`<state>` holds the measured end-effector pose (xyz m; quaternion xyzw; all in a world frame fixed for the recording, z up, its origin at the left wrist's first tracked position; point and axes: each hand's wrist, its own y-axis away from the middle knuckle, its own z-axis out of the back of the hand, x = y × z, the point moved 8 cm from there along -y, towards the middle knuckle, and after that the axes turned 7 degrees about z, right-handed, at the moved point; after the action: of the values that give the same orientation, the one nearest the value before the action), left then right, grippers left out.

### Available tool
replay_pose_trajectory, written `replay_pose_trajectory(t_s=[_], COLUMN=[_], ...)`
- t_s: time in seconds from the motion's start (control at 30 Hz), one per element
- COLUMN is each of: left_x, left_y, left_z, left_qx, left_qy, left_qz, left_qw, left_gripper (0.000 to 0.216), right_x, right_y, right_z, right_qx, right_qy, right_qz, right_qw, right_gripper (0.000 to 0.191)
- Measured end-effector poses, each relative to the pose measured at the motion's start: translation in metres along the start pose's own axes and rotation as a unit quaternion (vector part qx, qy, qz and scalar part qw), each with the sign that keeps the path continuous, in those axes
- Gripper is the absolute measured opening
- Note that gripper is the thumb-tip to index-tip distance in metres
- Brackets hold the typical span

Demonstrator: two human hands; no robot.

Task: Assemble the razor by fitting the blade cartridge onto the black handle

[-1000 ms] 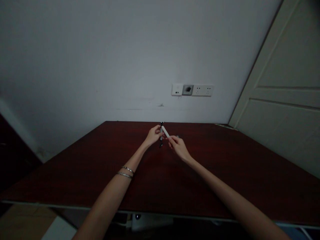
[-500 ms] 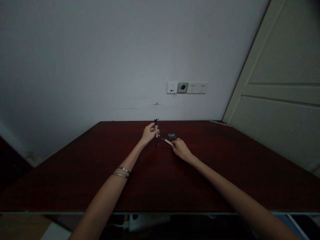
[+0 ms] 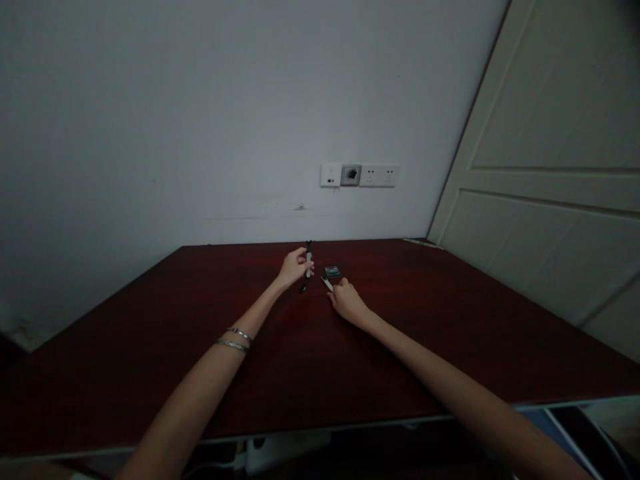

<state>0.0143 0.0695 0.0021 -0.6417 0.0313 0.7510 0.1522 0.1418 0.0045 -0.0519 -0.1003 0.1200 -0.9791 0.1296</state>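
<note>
My left hand (image 3: 295, 268) is closed around a slim white-and-black tool (image 3: 309, 260) held upright, its dark top widening like a razor head; its exact kind is too small to tell. My right hand (image 3: 347, 300) pinches a thin pale stick (image 3: 327, 283) with a dark tip pointing up and to the left, toward the left hand. A small dark piece (image 3: 303, 289) lies on the table just below my left hand. Beyond the right fingers is a small clear case (image 3: 333, 272) with greenish contents. The two held things are apart.
The dark red table (image 3: 280, 373) reaches back to a pale wall with a row of sockets (image 3: 360, 175). A flat strip (image 3: 423, 243) lies at the far right corner. A panelled door (image 3: 550, 200) stands on the right. Beneath the front edge are a white object (image 3: 285, 450) and a cable.
The view has swung slightly right, so everything sits further left. The right hand's stick points more steeply upward and shows less of its length. Both hands keep their hold.
</note>
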Motion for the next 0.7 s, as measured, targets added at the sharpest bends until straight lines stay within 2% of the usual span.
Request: replay_pose_trajectory(t_s=[0.17, 0.23, 0.43, 0.57, 0.7], left_x=[0.007, 0.01, 0.013, 0.011, 0.01], left_y=[-0.005, -0.006, -0.005, -0.004, -0.002], left_z=[-0.003, -0.002, -0.001, 0.0, 0.0], left_qx=[0.017, 0.019, 0.031, 0.026, 0.02], left_qy=[0.018, 0.027, 0.032, 0.032, 0.026], left_qz=[-0.002, -0.001, -0.002, 0.005, 0.013], left_qw=[1.0, 0.999, 0.999, 0.999, 0.999], left_gripper=[0.018, 0.018, 0.018, 0.018, 0.018], right_x=[-0.029, -0.044, -0.057, -0.061, -0.063], right_y=[-0.036, -0.056, -0.09, -0.093, -0.093], right_z=[0.024, 0.029, 0.001, -0.012, -0.011], right_qx=[-0.073, -0.083, -0.022, 0.0, -0.002], right_qy=[-0.054, -0.062, -0.079, -0.097, -0.103], right_qz=[0.045, 0.062, 0.121, 0.098, 0.082], right_qw=[0.995, 0.993, 0.989, 0.99, 0.991], right_gripper=[0.031, 0.028, 0.023, 0.022, 0.021])
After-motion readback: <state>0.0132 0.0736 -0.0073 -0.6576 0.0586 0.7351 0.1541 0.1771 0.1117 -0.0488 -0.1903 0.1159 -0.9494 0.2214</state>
